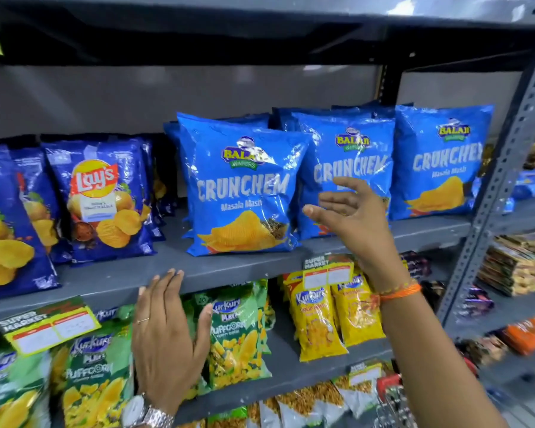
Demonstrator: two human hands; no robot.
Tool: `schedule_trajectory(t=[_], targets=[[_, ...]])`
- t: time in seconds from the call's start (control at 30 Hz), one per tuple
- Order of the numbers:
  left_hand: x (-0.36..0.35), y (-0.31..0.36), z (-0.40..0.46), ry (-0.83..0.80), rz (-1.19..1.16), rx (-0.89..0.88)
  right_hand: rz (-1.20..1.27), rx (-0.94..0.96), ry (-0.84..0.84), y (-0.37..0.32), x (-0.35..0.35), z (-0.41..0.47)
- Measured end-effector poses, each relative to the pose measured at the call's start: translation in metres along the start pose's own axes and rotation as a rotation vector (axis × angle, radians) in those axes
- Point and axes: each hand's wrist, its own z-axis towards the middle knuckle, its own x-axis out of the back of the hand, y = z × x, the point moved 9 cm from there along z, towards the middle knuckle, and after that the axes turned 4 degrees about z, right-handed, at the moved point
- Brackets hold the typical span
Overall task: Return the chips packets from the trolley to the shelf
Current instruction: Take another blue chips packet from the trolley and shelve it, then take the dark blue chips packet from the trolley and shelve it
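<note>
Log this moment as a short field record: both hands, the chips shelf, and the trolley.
left hand: open left hand, palm forward, empty, fingertips at the front edge of the grey metal shelf
right hand: open right hand, empty, raised before the light blue Crunchem chips packets
shelf contents: Crunchem packets upright in rows at centre and right; dark blue Lay's chips packets to their left
shelf below: green Kurkure Puffcorn packets, yellow Kurkure packets
trolley: only a red-handled wire trolley corner shows, contents hidden
</note>
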Motion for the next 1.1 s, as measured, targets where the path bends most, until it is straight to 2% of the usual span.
schedule_trajectory(t=[0.13, 0.33, 0.53, 0.7, 0.8, 0.9, 1.0, 1.1], targets=[[-0.024, 0.060, -0.020, -0.014, -0.178, -0.133, -0.005, 0.053, 0.092, 0.009, 0.061, -0.021], [-0.090, 0.175, -0.086, -0.258, -0.422, -0.413, -0.100, 0.018, 0.287, 0.074, 0.170, -0.062], [-0.162, 0.272, -0.191, -0.583, -0.597, -0.620, -0.162, -0.265, 0.454, 0.216, 0.295, -0.137], [-0.220, 0.332, -0.288, -0.824, -0.607, -0.805, -0.242, -0.632, 0.529, 0.366, 0.377, -0.244], [-0.258, 0.349, -0.340, -0.980, -0.564, -0.884, -0.267, -0.884, 0.420, 0.442, 0.391, -0.308], [-0.288, 0.357, -0.376, -1.096, -0.461, -0.937, -0.447, -1.058, 0.100, 0.506, 0.372, -0.358], [-0.310, 0.357, -0.400, -1.079, -0.345, -0.999, -0.562, -1.068, -0.106, 0.552, 0.339, -0.388], [-0.327, 0.349, -0.423, -1.082, -0.245, -1.014, -0.590, -0.946, -0.112, 0.581, 0.314, -0.397]])
